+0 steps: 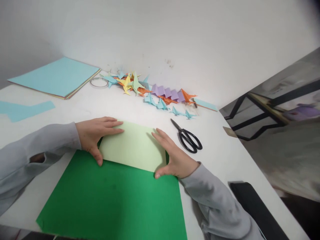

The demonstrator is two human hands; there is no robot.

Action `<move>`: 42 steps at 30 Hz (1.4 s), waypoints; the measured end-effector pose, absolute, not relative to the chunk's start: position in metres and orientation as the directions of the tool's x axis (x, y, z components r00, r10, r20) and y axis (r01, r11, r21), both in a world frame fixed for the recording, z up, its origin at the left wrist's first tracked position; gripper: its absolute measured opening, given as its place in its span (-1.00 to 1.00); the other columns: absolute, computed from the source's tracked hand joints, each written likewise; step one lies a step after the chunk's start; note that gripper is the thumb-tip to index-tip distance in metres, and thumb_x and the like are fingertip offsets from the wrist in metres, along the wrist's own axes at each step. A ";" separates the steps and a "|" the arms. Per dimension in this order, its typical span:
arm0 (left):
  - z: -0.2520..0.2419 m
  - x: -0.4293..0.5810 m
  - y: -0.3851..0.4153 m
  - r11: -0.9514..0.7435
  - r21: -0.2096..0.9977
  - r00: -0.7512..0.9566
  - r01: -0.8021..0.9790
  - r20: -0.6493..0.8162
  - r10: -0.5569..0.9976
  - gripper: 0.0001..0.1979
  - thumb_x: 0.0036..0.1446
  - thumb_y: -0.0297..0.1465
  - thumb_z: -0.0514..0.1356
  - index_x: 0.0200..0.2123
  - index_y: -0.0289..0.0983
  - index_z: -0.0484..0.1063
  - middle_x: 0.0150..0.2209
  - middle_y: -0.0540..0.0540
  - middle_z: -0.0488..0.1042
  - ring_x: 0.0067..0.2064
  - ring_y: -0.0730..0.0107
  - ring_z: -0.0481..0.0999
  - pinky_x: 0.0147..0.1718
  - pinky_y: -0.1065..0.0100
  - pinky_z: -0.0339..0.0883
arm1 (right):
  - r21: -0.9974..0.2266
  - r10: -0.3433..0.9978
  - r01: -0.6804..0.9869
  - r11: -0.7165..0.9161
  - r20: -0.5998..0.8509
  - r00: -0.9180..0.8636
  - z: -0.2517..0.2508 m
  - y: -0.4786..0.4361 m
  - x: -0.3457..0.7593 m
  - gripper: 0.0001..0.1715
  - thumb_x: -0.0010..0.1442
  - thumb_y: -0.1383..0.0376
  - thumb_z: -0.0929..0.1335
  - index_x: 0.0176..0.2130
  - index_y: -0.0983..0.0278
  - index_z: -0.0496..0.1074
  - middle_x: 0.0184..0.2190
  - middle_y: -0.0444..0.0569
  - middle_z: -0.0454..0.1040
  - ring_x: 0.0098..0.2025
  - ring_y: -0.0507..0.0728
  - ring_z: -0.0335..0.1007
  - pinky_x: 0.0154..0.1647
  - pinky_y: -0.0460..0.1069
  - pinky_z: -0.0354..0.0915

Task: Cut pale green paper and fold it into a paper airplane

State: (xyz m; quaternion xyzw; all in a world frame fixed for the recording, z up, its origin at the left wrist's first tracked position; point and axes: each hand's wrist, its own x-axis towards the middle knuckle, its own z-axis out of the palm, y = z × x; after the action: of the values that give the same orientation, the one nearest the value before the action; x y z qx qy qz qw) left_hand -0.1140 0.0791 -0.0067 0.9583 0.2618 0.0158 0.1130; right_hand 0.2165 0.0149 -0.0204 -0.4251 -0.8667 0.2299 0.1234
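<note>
A pale green paper strip [133,146] lies across the upper part of a large dark green sheet [107,196] in front of me. My left hand [93,135] is at the strip's left end, fingers stretched over its far edge and thumb at the near corner. At the right end is my right hand [175,155], its fingers extended along the far corner and its thumb on the near corner. Both hands are open, touching the paper with thumbs well apart from the fingers. Just right of my right hand lie black-handled scissors [188,136], pointing away to the left.
Coloured paper [56,76] is stacked at the back left, beside a tape roll [99,82]. Folded paper cranes [132,83] and a pleated purple strip [167,92] lie along the wall. A blue offcut [27,110] is at left, a black flat object [255,206] at right.
</note>
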 end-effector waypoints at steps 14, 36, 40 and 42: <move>-0.007 -0.070 0.032 -0.934 0.233 0.931 0.269 0.186 0.315 -0.60 0.15 -0.26 0.09 0.03 -0.29 0.35 0.15 -0.25 0.28 0.18 0.07 0.21 0.13 0.08 0.11 | -0.292 0.603 0.531 0.795 0.280 -0.747 -0.017 -0.002 0.177 -0.60 0.21 0.14 0.27 -0.03 0.26 0.44 0.13 0.19 0.27 0.21 0.33 0.09 0.14 0.32 0.10; -0.004 -0.074 0.017 -0.946 -0.054 0.922 0.319 0.249 0.297 -0.75 0.22 -0.34 0.04 -0.22 -0.23 0.51 -0.02 -0.03 0.48 0.09 0.26 0.33 0.06 0.22 0.19 | -0.097 0.569 0.593 0.799 0.438 -0.695 -0.015 -0.014 0.198 -0.77 0.18 0.33 0.28 -0.24 0.27 0.53 -0.08 0.02 0.50 -0.02 0.22 0.37 0.00 0.22 0.24; -0.002 -0.081 0.017 -0.929 -0.011 0.899 0.370 0.257 0.355 -0.76 0.20 -0.37 0.04 -0.24 -0.17 0.53 -0.08 -0.02 0.52 0.07 0.24 0.35 0.03 0.18 0.21 | -0.108 0.578 0.606 0.788 0.469 -0.668 -0.020 -0.017 0.213 -0.75 0.20 0.32 0.27 -0.20 0.26 0.51 -0.08 0.02 0.51 0.02 0.24 0.34 0.01 0.23 0.22; -0.003 -0.086 0.014 -0.924 -0.001 0.888 0.383 0.277 0.368 -0.77 0.19 -0.35 0.06 -0.21 -0.17 0.51 -0.08 -0.01 0.52 0.07 0.21 0.36 0.03 0.16 0.20 | -0.110 0.594 0.628 0.771 0.481 -0.645 -0.022 -0.020 0.218 -0.77 0.19 0.35 0.28 -0.21 0.27 0.51 -0.10 0.03 0.52 0.02 0.24 0.35 0.01 0.23 0.21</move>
State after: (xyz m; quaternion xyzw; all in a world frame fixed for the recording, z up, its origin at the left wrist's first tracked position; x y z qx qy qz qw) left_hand -0.0862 0.0139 -0.0034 0.9711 0.1934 0.1369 -0.0279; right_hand 0.2181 -0.0204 -0.0220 -0.3369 -0.9064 -0.0335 0.2528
